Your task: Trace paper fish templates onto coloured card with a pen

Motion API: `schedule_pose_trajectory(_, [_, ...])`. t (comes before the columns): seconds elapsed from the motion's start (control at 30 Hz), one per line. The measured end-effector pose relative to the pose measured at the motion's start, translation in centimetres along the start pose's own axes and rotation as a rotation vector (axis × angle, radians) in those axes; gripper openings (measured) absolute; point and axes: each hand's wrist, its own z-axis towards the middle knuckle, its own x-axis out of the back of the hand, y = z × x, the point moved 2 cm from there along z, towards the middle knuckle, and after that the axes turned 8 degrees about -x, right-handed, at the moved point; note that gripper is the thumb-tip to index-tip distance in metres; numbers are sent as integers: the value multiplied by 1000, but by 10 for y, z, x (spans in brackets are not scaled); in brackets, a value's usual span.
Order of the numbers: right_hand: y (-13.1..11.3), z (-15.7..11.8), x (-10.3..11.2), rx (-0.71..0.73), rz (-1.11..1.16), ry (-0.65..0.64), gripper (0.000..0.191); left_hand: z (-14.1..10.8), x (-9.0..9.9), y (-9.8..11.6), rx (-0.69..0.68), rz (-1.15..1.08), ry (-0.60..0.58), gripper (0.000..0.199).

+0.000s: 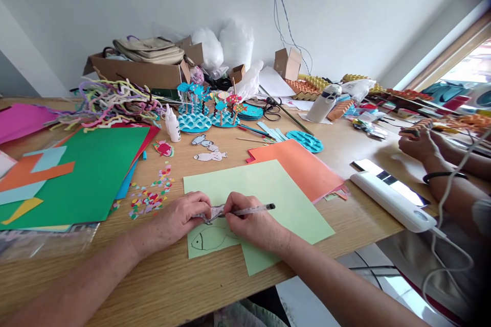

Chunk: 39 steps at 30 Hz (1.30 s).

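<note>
A pale green sheet (284, 199) lies at the table's front edge, with a fish outline (207, 239) drawn at its lower left. My left hand (184, 216) presses a small white fish cutout (217, 211) onto the sheet, just above the outline. My right hand (255, 224) grips a pen (255, 209) slanting up to the right; its tip is hidden by my fingers at the cutout's right end. More fish cutouts (210, 156) lie beyond the sheet.
Green card (84, 173) and paper confetti (148, 199) lie left, orange paper (295, 163) right. Glue bottles (173, 126), pipe cleaners (115, 102) and blue fish models (194, 121) stand or lie behind. Another person's hands (422, 143) work at the right, past a white device (391, 202).
</note>
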Motion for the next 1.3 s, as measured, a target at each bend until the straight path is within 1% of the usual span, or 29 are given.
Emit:
schedule_pose_trajectory(0.13, [0,0,2,-9,9,32,13,0,0,-1,-8,3,-7,21])
schedule_pose_trajectory(0.3, [1,1,2,-6,47,21,14,-1,0,-2,-25,-5,4,22])
schedule_pose_trajectory(0.47, [6,1,3,-29,224,-31,14,-2,-1,-2,-13,-15,-3,22])
schedule_pose_trajectory(0.53, [8,0,3,-25,248,-32,13,-2,-1,-2,-17,-15,-4,26])
schedule_pose_trajectory(0.63, [7,-1,3,9,141,-1,13,-1,0,-3,-22,-21,-20,33])
schedule_pose_trajectory(0.73, [6,-2,2,16,70,20,12,1,1,-1,-13,-19,-41,36])
schedule_pose_trajectory(1.03, [5,-2,2,18,44,19,12,5,3,0,-14,-1,-85,38])
schedule_pose_trajectory(1.17, [5,-2,2,29,25,28,12,4,4,1,-24,-3,-84,41])
schedule_pose_trajectory(1.3, [3,-2,2,28,-7,46,13,4,2,-1,-31,3,-80,40])
